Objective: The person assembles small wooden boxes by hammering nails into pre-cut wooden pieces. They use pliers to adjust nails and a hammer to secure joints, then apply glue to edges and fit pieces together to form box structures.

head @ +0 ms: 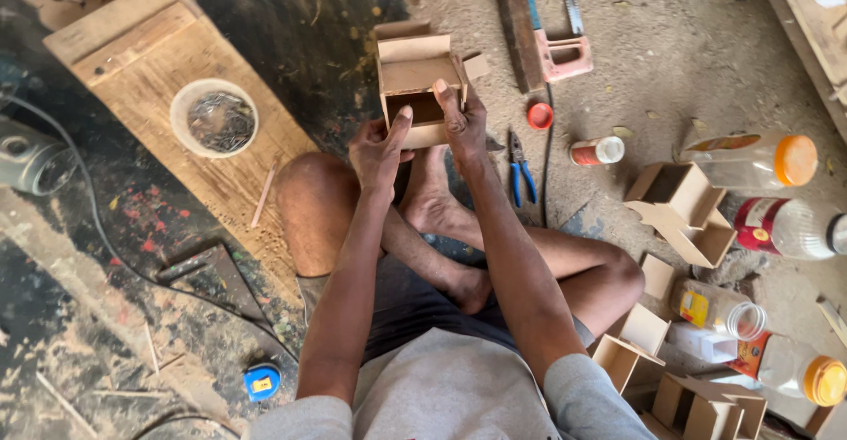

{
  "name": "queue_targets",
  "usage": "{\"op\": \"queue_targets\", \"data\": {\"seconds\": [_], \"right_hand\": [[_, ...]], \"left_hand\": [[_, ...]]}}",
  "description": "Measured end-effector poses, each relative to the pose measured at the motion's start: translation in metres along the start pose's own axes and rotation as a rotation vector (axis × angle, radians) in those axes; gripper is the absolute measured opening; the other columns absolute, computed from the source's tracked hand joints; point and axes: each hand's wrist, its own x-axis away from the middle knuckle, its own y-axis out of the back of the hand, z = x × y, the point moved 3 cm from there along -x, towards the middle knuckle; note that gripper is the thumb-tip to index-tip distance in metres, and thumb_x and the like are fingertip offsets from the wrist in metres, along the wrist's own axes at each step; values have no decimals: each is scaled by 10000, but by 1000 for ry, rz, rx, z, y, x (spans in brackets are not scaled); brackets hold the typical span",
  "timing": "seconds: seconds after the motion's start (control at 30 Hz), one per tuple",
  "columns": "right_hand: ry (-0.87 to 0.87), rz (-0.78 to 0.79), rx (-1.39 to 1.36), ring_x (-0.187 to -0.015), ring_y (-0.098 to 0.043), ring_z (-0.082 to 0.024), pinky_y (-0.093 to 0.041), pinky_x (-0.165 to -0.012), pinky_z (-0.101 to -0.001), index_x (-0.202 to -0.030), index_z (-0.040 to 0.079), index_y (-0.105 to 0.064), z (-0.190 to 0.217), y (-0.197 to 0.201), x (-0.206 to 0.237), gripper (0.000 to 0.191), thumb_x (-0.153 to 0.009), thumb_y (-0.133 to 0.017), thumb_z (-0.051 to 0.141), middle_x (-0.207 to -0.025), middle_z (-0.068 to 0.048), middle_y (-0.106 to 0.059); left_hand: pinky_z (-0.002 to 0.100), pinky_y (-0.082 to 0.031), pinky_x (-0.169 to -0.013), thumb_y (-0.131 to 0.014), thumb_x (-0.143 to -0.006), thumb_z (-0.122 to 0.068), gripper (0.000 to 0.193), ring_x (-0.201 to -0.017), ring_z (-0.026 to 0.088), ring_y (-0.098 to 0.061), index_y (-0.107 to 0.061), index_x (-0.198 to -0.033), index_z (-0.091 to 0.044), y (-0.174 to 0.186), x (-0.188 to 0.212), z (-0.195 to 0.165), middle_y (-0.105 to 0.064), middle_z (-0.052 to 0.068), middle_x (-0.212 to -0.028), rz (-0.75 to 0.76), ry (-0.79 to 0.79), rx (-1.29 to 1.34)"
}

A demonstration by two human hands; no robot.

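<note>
A small open wooden box (415,82) of pale board is held up in front of the seated person, above the crossed legs and the bare feet, over the dusty ground. The right hand (460,122) grips its right side: the thumb lies on the front of the box and the other fingers are wrapped behind it, closed on the wood. The left hand (379,153) is at the lower left corner of the box; its thumb touches the bottom edge and the fingers are half curled, but I cannot tell how firmly it holds. Just right of the hands, on the ground, lie blue-handled pliers (521,171), and near them a red cap (540,116) and a small red and white tube (597,150). Farther up lies a handsaw with a pink handle (565,52). To the left, a long wooden board (150,60) carries a round bowl of nails (214,118). On the right side stand more small wooden boxes (681,212) and several clear plastic bottles with orange lids (759,162). A blue tape measure (262,381) lies near the left elbow.
</note>
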Motion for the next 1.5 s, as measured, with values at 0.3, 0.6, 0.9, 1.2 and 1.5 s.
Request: {"op": "queue_targets", "data": {"seconds": [0.3,0.6,0.9,1.2,1.5], "right_hand": [[760,108,975,-1422,-464,-370,-350,-1174,-586,-1588,108,-447,16,-37,-6,869,-918,-803,532,-1554,-206,-431],[863,270,1243,-1389,-369,-486,-405,-1120,-652,-1548,235,-513,-6,-53,-6,1037,-637,-949,471,-1623,-76,-345],[801,340,1336,-1458,-334,-479,-380,-1155,-645,-1629,250,-436,-13,-46,-9,1125,-656,-938,514,-1685,-73,-321],[596,206,1001,-1480,-357,-440,-313,-1196,-619,-1561,-20,-387,-12,8,28,1095,-818,-793,674,-1594,-228,-346],[-135,47,1288,-1126,-601,-517,-469,-936,-615,-1475,46,-500,-88,151,93,712,-885,-737,367,-1239,-327,-629]], "left_hand": [[304,-547,-897,-716,-903,-163,415,-1081,176,-664,-625,-1281,-18,-1,-25,66,-685,79,-1212,83,44,268],[377,-398,-1129,-509,-874,12,735,-1361,302,-493,-250,-1562,1,0,-22,85,-474,209,-1486,-60,46,17],[400,-397,-1147,-549,-851,40,693,-1374,307,-465,-329,-1507,12,-5,-16,87,-434,209,-1477,-66,-40,-99],[376,-545,-899,-537,-883,48,566,-1079,274,-622,-424,-1434,-15,-2,-15,99,-565,186,-1233,-49,-154,-173],[393,-580,-790,-729,-836,125,424,-967,203,-632,-617,-1203,-57,116,-20,-8,-618,101,-1124,27,-875,220]]}}
